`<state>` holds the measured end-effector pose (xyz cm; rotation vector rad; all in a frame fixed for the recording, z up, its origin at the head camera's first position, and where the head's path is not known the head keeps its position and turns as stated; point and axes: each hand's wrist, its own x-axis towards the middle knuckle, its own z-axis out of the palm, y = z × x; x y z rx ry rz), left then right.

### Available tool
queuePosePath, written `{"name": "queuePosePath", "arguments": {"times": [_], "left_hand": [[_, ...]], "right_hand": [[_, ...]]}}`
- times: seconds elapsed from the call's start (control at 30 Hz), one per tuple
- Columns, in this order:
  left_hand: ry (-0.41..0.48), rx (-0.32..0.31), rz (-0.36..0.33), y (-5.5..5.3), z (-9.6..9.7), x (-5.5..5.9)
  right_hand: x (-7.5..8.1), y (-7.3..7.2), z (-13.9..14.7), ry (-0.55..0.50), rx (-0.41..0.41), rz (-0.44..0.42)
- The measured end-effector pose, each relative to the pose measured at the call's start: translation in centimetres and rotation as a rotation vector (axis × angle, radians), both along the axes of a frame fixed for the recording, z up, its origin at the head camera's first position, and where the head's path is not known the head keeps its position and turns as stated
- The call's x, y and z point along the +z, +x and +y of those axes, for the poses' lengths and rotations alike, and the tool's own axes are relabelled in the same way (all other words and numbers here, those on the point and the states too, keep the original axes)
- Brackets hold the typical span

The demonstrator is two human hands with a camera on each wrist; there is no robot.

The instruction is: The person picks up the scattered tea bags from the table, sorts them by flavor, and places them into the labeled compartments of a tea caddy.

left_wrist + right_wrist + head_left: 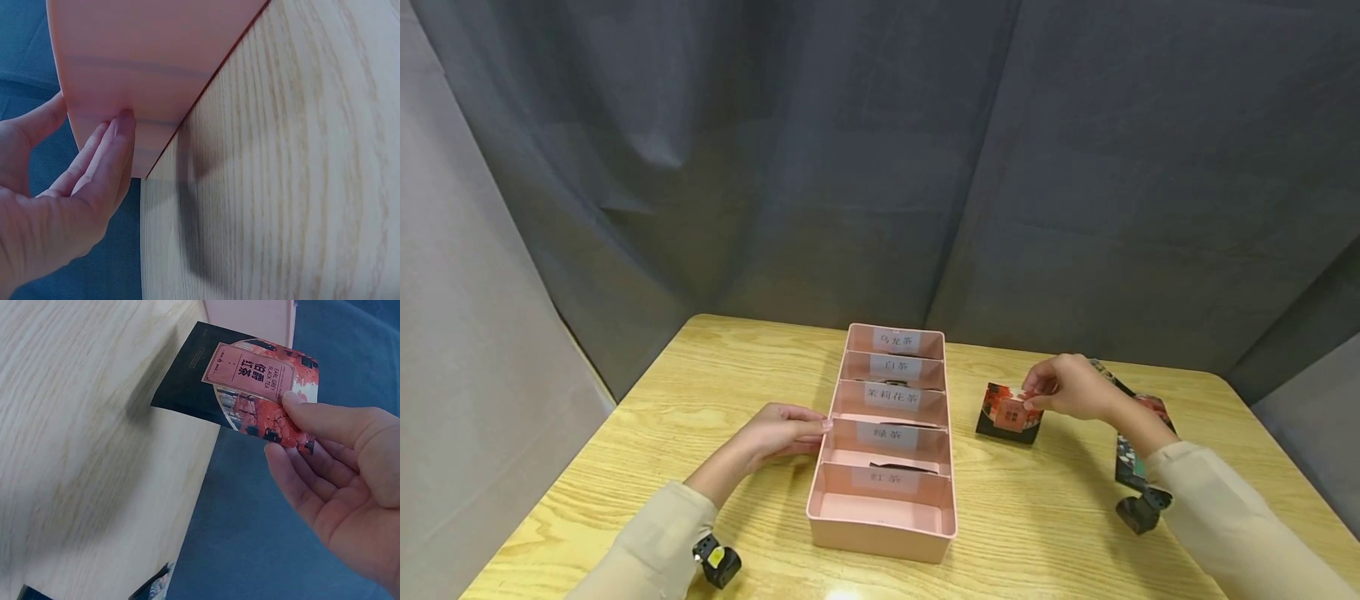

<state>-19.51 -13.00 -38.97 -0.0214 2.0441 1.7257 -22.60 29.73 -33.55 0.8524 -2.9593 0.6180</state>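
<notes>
My right hand [1067, 387] pinches a tea sachet [240, 384] by its upper edge, thumb on the front and fingers behind. The sachet is red and black, with a pink label reading Earl Grey Black Tea. In the head view it hangs to the right of a pink divided box [883, 537]. My left hand [782, 433] holds the box's left wall, with the thumb [47, 122] at the rim and the fingers [103, 153] along the outer side. White labels with Chinese characters mark the box's compartments. Dark sachet edges [902, 467] show in some of them.
More dark patterned sachets [1129, 462] lie at the right of the wooden table [745, 358], partly hidden by my right forearm. A dark grey curtain [820, 167] hangs behind the table's back edge. Small black cameras [721, 567] sit on both wrists.
</notes>
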Motion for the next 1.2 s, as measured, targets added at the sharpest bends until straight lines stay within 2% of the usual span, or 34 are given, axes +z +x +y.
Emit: {"name": "queuePosePath", "arguments": {"times": [0.27,0.5,0.83,1.2], "left_hand": [[0.039,-0.006,0.014,-0.1,-0.1,-0.2],[0.036,-0.006,0.018,-0.3,-0.1,-0.2],[0.045,0.005,0.014,-0.1,0.0,-0.2],[0.034,0.014,0.013,-0.1,0.0,-0.5]], "right_hand": [[1.7,1.3,-1.2,0.008,0.021,0.045],[2.9,2.5,-2.4,0.015,0.012,0.067],[5.1,4.7,-4.5,0.003,0.058,0.125],[7.0,7.1,-7.0,-0.019,0.111,0.141]]}}
